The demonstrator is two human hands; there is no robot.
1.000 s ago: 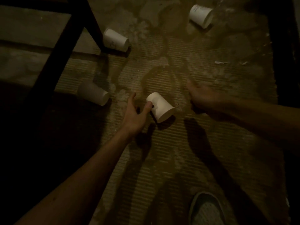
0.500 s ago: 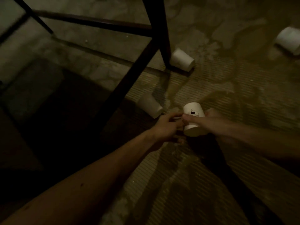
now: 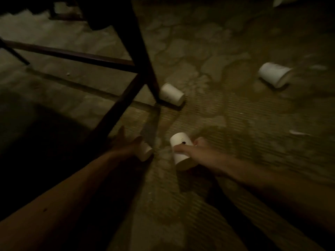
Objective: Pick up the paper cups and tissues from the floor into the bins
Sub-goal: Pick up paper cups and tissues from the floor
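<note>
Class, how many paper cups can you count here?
4: held cup in right hand; cup at left hand; cup by dark leg; far-right cup. Top-edge white shape unclear.

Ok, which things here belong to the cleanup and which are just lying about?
Job: held cup in the right hand; shaded cup at the left hand; middle cup by the frame's leg; far-right cup; white scrap, possibly tissue.
Just there: dark furniture frame; stained floor.

right hand gripping paper cup, left hand spread over second cup
</note>
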